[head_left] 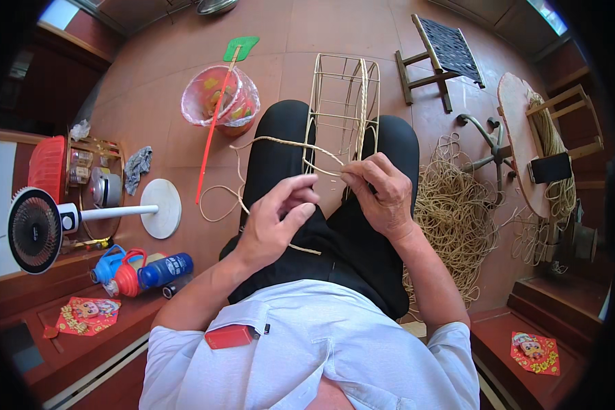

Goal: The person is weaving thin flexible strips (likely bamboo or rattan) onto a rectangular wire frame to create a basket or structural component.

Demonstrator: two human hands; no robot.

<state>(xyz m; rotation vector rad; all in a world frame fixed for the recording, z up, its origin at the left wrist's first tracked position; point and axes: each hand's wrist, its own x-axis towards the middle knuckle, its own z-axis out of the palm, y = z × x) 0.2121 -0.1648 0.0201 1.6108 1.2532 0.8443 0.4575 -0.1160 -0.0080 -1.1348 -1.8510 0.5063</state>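
Note:
A rectangular wire frame (361,113) stands between my knees, with pale cord wound along one of its long bars. My right hand (381,195) is closed, thumb and forefinger pinching the tan cord (290,141) at the near end of the frame. From that pinch the cord runs left in a loop over my left thigh. My left hand (280,219) hovers over my lap, its fingers bent and apart from the thumb, with nothing visible in it. Below it a loose cord end lies on my black trousers (280,130).
A big tangled heap of cord (454,219) lies by my right leg. Left of the frame are a lined bin (242,102) and a fly swatter (218,123). Farther right stand a folding stool (451,44) and a round board (516,130). A fan (109,213) and bottles (164,270) are at left.

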